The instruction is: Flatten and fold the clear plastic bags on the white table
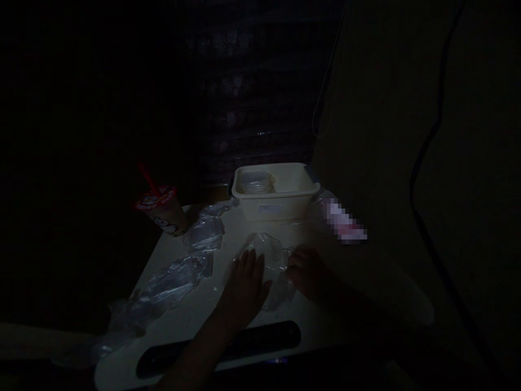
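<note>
A clear plastic bag lies crumpled on the white table, between and under my hands. My left hand rests flat on it, fingers stretched forward and thumb apart. At the bag's right edge my right hand has its fingers curled and pressed together, pinching the plastic. Deep shadow hides part of that hand. Beyond the bag stands a cream plastic bin with a stack of clear plastic packets inside at its left.
More clear plastic bags spread along the left side of the table. A drink cup with a red straw leans at the back left. A dark slot runs along the near edge. A dark cable hangs at right.
</note>
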A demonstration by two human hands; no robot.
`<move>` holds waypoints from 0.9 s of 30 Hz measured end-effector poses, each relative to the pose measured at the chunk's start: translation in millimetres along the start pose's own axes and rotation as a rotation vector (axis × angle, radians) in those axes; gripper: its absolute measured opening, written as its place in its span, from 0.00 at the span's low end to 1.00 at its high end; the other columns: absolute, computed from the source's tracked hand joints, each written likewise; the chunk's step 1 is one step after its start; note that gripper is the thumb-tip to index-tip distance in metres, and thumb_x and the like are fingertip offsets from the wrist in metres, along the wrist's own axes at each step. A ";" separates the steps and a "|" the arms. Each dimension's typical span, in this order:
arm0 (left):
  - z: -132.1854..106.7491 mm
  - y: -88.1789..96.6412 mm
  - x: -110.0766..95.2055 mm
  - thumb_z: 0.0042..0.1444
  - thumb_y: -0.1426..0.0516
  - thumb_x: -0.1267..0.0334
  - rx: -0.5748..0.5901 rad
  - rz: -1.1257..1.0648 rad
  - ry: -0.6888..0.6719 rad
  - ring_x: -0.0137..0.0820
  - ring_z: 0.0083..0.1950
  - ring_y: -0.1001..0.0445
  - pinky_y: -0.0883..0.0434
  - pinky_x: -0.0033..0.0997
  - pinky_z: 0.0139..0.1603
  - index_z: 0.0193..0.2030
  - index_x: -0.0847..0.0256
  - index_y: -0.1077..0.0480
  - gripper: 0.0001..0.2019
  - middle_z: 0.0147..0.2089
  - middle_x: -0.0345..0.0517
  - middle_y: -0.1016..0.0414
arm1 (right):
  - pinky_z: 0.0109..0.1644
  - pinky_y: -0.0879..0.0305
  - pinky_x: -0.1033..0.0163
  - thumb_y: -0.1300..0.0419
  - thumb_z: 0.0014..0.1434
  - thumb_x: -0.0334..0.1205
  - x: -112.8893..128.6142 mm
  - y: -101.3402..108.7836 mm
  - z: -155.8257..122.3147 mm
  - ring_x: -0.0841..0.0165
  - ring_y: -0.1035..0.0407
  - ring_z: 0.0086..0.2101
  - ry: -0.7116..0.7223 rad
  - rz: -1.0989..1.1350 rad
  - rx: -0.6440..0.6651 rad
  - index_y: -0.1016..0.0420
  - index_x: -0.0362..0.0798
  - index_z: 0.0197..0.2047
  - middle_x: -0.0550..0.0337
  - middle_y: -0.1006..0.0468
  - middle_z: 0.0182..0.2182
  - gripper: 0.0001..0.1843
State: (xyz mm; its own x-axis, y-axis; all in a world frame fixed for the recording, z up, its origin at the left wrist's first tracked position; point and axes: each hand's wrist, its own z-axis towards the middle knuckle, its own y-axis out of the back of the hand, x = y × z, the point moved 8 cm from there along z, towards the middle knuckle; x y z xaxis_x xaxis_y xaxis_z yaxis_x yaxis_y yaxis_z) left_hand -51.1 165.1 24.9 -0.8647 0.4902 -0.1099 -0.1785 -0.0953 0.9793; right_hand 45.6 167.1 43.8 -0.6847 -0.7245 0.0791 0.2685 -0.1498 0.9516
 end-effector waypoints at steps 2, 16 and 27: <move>-4.6 -0.4 7.1 0.53 0.57 0.53 0.026 0.059 0.050 0.49 0.60 0.56 0.50 0.54 0.53 0.57 0.68 0.50 0.27 0.59 0.65 0.52 | 0.38 0.48 0.59 0.49 0.52 0.33 -8.6 1.9 -2.6 0.66 0.40 0.34 -0.007 -0.023 0.000 0.29 0.47 0.27 0.56 0.30 0.29 0.08; -21.7 8.0 -4.3 0.44 0.55 0.43 0.025 0.216 0.321 0.60 0.57 0.54 0.53 0.61 0.49 0.54 0.78 0.47 0.39 0.57 0.75 0.51 | 0.37 0.42 0.58 0.53 0.52 0.35 -20.2 27.1 -29.5 0.65 0.37 0.33 -0.178 -0.026 -0.186 0.30 0.46 0.34 0.52 0.28 0.33 0.11; -28.5 4.1 -10.7 0.50 0.59 0.45 0.087 0.137 0.148 0.54 0.58 0.55 0.46 0.54 0.50 0.56 0.67 0.47 0.32 0.58 0.67 0.51 | 0.45 0.43 0.56 0.50 0.49 0.29 20.8 11.8 -24.7 0.65 0.37 0.41 0.013 0.041 -0.196 0.28 0.47 0.31 0.57 0.27 0.36 0.11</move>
State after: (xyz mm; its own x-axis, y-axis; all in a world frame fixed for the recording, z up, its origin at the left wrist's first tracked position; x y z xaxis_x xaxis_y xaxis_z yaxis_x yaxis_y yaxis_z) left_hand -55.9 134.8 25.2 -0.9386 0.3450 0.0075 -0.0194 -0.0744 0.9970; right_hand 51.3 133.6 49.4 -0.6620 -0.7412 0.1113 0.4234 -0.2472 0.8716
